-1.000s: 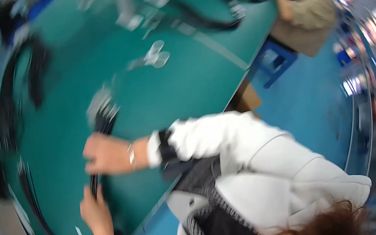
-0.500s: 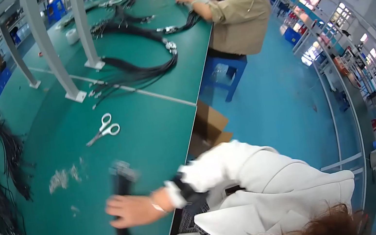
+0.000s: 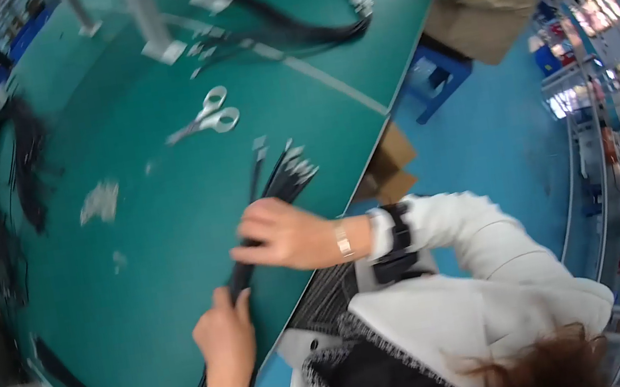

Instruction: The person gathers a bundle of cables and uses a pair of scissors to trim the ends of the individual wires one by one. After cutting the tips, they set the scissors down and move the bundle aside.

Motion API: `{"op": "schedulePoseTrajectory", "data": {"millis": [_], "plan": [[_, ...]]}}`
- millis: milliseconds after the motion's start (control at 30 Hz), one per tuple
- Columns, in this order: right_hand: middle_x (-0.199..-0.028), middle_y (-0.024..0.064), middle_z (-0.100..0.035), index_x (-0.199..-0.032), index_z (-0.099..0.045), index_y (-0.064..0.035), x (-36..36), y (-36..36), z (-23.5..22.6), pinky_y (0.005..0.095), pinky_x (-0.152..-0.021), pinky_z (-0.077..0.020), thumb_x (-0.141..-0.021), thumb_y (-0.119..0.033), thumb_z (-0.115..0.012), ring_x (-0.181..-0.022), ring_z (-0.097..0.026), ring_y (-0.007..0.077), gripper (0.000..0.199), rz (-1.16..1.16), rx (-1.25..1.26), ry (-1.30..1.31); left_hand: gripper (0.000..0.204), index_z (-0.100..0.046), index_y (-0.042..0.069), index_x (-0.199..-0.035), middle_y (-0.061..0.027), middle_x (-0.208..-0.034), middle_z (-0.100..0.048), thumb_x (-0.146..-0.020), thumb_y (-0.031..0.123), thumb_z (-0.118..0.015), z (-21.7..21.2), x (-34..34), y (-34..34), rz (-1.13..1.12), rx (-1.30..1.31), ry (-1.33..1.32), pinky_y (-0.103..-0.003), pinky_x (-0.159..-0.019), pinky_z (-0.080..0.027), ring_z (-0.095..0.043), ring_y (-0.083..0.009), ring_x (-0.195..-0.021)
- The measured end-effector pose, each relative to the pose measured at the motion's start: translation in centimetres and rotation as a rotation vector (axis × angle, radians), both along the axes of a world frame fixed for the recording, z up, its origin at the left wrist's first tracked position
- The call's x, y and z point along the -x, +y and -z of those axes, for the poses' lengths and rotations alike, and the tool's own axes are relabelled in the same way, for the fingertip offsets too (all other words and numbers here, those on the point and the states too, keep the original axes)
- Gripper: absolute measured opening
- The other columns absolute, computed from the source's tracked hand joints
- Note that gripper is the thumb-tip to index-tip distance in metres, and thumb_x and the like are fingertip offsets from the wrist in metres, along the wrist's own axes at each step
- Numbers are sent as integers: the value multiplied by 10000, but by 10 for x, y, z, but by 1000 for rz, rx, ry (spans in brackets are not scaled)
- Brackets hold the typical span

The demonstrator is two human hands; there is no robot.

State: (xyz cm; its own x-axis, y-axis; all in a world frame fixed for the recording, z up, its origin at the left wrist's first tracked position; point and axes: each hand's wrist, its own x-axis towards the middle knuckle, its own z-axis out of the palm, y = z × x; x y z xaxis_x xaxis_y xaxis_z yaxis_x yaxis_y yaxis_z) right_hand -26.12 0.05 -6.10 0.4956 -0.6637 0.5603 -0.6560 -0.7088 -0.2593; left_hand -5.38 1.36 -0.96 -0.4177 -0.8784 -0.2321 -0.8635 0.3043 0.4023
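Cable bundle [image 3: 285, 187], black, gripped by left hand [image 3: 226, 341] at near side, right hand [image 3: 281, 235] farther along, presumably keeping strands bunched; white-handled scissors [image 3: 209, 117] lie beyond.

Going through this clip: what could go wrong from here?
Strands might slip or tangle: the black cable bundle, held in the left hand and right hand, fans out at its far end, with one strand standing apart.

The bundle's pale connector ends point away over the green table; a forward swing could perhaps knock the loose white-handled scissors.
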Motion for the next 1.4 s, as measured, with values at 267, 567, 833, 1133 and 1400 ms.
{"op": "schedulePoseTrajectory", "data": {"millis": [267,567,833,1133,1400], "plan": [[-800,105,-487,-837,-564,-25,-38,-73,-39,465,-906,-421,-700,-122,-576,-843,-507,279,169,-137,266,-142,262,-505,-40,-805,-255,-639,-532,-935,184,-541,-24,-18,-20,-293,259,136,-459,-506,-365,-522,-429,-587],[-863,100,-496,-905,-583,-48,63,-24,-9,445,-900,-435,-711,-113,-584,-903,-509,278,204,156,88,-17,262,-504,-43,-798,-242,-615,-525,-931,179,-546,0,71,-33,53,139,46,-483,-520,-368,-527,-432,-585],[-795,77,-478,-816,-578,-74,-40,-76,7,405,-830,-428,-692,-130,-601,-840,-483,266,138,-125,187,-203,254,-507,-45,-799,-244,-595,-524,-916,175,-556,-20,3,-11,-332,120,-11,-464,-512,-381,-539,-415,-570],[-825,106,-491,-936,-588,-8,7,23,-38,425,-828,-469,-688,-125,-604,-841,-518,274,275,-164,51,-116,226,-599,31,-916,-260,-687,-592,-911,257,-593,-55,-21,36,-160,-12,124,-457,-536,-468,-589,-431,-624],[-861,117,-518,-913,-584,-51,-69,-41,6,406,-789,-449,-732,-146,-542,-875,-540,283,208,-172,18,32,274,-489,18,-792,-228,-599,-555,-913,250,-569,10,-63,15,-219,164,-135,-496,-517,-420,-554,-439,-584]]}}
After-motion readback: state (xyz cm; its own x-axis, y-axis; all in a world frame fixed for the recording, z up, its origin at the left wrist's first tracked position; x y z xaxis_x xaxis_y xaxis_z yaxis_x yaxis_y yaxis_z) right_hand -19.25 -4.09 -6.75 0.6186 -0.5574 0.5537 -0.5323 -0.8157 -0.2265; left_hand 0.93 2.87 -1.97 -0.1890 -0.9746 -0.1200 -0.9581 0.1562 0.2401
